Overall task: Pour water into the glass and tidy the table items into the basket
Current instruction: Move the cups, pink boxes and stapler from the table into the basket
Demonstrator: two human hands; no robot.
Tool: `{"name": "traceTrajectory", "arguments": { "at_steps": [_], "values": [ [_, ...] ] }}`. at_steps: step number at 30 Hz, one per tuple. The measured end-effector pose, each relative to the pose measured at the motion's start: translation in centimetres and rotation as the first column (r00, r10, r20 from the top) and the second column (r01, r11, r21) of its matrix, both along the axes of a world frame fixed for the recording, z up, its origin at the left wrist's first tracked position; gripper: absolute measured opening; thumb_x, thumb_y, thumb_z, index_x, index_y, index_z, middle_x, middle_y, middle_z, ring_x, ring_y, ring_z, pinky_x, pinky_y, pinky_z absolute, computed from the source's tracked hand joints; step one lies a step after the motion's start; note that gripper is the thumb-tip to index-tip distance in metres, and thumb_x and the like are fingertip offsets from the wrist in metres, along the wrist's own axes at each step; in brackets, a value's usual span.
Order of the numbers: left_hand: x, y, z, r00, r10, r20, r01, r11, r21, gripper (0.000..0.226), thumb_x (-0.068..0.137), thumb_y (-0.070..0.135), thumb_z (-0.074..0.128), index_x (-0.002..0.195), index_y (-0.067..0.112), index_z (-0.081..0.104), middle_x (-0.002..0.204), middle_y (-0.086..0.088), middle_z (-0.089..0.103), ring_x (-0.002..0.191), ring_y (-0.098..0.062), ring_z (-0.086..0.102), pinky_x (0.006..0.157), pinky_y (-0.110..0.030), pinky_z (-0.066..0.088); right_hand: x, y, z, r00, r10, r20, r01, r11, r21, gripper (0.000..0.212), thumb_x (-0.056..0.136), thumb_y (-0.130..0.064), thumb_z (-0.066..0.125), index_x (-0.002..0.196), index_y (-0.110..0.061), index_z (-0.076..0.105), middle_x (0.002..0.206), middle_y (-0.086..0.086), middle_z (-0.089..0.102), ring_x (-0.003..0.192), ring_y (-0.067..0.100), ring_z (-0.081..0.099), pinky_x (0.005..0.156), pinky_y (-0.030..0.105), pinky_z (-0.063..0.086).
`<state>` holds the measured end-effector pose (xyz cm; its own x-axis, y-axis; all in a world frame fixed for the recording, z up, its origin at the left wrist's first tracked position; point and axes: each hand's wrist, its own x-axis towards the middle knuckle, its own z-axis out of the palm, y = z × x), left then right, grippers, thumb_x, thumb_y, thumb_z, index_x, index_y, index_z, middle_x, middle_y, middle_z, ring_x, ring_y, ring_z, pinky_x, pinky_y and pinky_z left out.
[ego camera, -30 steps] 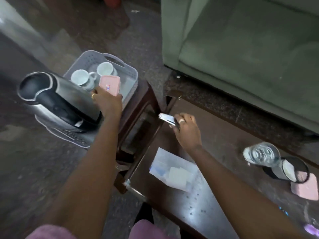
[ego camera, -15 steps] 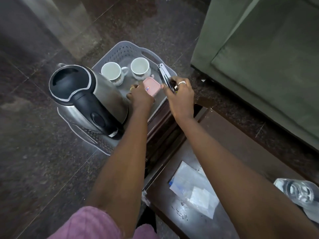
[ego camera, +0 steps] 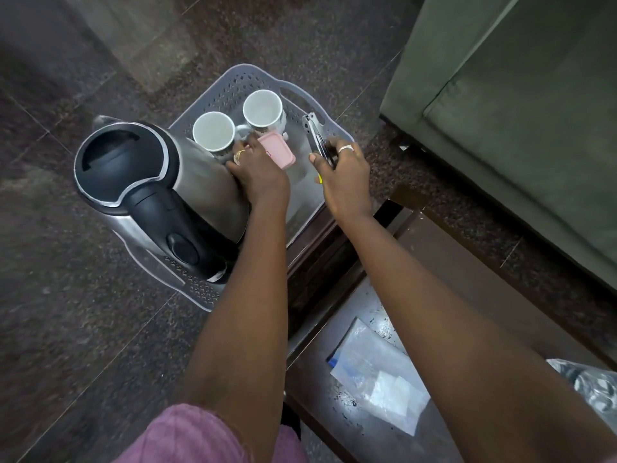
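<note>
The grey perforated basket (ego camera: 293,90) rests on a low wooden stool. Inside it stand a steel kettle (ego camera: 157,192) with a black lid and handle, and two white cups (ego camera: 213,131) (ego camera: 262,107). My left hand (ego camera: 258,168) is down inside the basket, holding a small pink box (ego camera: 278,150) beside the cups. Over the basket's right side, my right hand (ego camera: 344,172) grips a thin metal tool (ego camera: 315,135) with a yellow end, pointing away from me. The glass is out of sight.
A dark wooden table (ego camera: 444,262) lies at the lower right with a clear plastic packet (ego camera: 377,375) on it. A plastic water bottle (ego camera: 591,385) shows at the right edge. A green sofa (ego camera: 517,95) fills the upper right. Dark stone floor surrounds the stool.
Both hands moved from the table to the basket. The left hand lowered the pink box inside by the cups; the right hand brought the metal tool over the basket's right side.
</note>
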<state>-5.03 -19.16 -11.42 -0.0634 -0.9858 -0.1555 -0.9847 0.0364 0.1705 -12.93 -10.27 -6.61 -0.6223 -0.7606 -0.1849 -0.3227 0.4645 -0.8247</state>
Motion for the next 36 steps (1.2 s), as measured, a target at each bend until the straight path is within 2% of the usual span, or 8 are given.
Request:
{"name": "traceTrajectory", "arguments": {
  "at_steps": [7, 16, 23, 27, 30, 33, 34, 36],
  "values": [
    [0.0, 0.9, 0.3, 1.000, 0.024, 0.020, -0.024, 1.000, -0.007, 0.058, 0.092, 0.010, 0.041, 0.144, 0.001, 0.016, 0.151, -0.015, 0.024, 0.137, -0.031, 0.026, 0.116, -0.041, 0.008, -0.4, -0.7, 0.4, 0.994, 0.038, -0.099, -0.039, 0.999, -0.008, 0.036, 0.088, -0.021, 0.061, 0.120, -0.007, 0.057, 0.120, 0.011, 0.056, 0.109, 0.024, 0.053, 0.092, 0.028, 0.040],
    [1.3, 2.8, 1.4, 0.960, -0.004, -0.279, 0.014, 0.999, 0.033, 0.065, 0.087, -0.004, 0.041, 0.146, 0.000, 0.014, 0.158, -0.011, 0.005, 0.145, -0.033, 0.006, 0.120, -0.035, 0.010, 0.1, -0.3, -0.1, 0.886, 0.269, -0.378, -0.230, 0.962, 0.145, 0.027, 0.086, -0.006, 0.057, 0.114, -0.007, 0.059, 0.121, 0.010, 0.054, 0.114, 0.028, 0.049, 0.090, 0.034, 0.040],
    [0.6, 3.8, 7.0, 0.592, 0.149, -0.792, -0.243, 0.970, 0.001, 0.061, 0.074, -0.015, 0.032, 0.127, 0.006, 0.054, 0.132, -0.012, 0.055, 0.122, -0.024, 0.050, 0.104, -0.027, 0.037, 1.4, -0.2, 0.1, 0.605, 0.701, -0.379, -0.514, 0.707, 0.486, 0.028, 0.089, -0.006, 0.045, 0.113, -0.006, 0.060, 0.121, 0.013, 0.059, 0.111, 0.037, 0.054, 0.086, 0.042, 0.045],
    [0.5, 3.6, 7.7, 0.784, -0.054, -0.619, 0.035, 0.999, -0.042, 0.055, 0.080, -0.011, 0.039, 0.131, 0.007, 0.051, 0.136, -0.013, 0.052, 0.126, -0.025, 0.047, 0.102, -0.022, 0.029, 4.4, -0.6, -0.8, 0.588, 0.807, -0.049, -0.690, 0.532, 0.490, 0.026, 0.095, -0.015, 0.038, 0.114, -0.006, 0.054, 0.115, 0.014, 0.062, 0.104, 0.031, 0.058, 0.092, 0.041, 0.047],
    [1.1, 3.4, 7.1, 0.889, -0.171, -0.425, 0.222, 0.972, 0.073, 0.044, 0.087, -0.003, 0.042, 0.129, 0.008, 0.052, 0.135, -0.015, 0.053, 0.127, -0.026, 0.045, 0.102, -0.024, 0.027, 5.9, -1.1, -2.1, 0.560, 0.827, 0.043, -0.707, 0.450, 0.545, 0.035, 0.101, -0.013, 0.026, 0.133, -0.006, 0.039, 0.108, 0.000, 0.049, 0.110, 0.017, 0.041, 0.109, 0.034, 0.027],
    [2.3, 3.9, 6.5, 0.895, -0.202, -0.397, 0.269, 0.956, 0.120, 0.041, 0.089, -0.001, 0.042, 0.128, 0.007, 0.052, 0.136, -0.015, 0.051, 0.130, -0.025, 0.042, 0.106, -0.027, 0.026, 6.4, -1.7, -1.6, 0.144, 0.975, -0.168, -0.748, 0.218, 0.627, 0.044, 0.103, -0.014, 0.017, 0.145, -0.001, 0.011, 0.151, 0.009, 0.023, 0.140, 0.019, 0.019, 0.108, 0.020, 0.013],
    [2.7, 3.9, 6.4, 0.895, -0.186, -0.405, 0.260, 0.956, 0.134, 0.043, 0.090, -0.001, 0.042, 0.131, 0.008, 0.050, 0.139, -0.015, 0.049, 0.132, -0.025, 0.040, 0.108, -0.027, 0.025, 6.7, -1.5, -0.6, 0.154, 0.973, -0.170, -0.788, 0.225, 0.573, 0.043, 0.103, -0.011, 0.014, 0.143, 0.002, 0.013, 0.155, 0.013, 0.018, 0.143, 0.022, 0.018, 0.099, 0.014, 0.031],
    [3.3, 3.8, 6.3, 0.897, -0.175, -0.405, 0.250, 0.959, 0.138, 0.046, 0.089, -0.002, 0.042, 0.134, 0.009, 0.048, 0.141, -0.016, 0.047, 0.134, -0.026, 0.038, 0.111, -0.028, 0.024, 8.1, -1.2, 0.6, 0.623, 0.773, 0.119, -0.764, 0.569, 0.303, 0.042, 0.102, -0.006, 0.009, 0.138, 0.010, 0.022, 0.153, 0.019, 0.023, 0.141, 0.026, 0.026, 0.054, 0.010, 0.047]
  ]
}}
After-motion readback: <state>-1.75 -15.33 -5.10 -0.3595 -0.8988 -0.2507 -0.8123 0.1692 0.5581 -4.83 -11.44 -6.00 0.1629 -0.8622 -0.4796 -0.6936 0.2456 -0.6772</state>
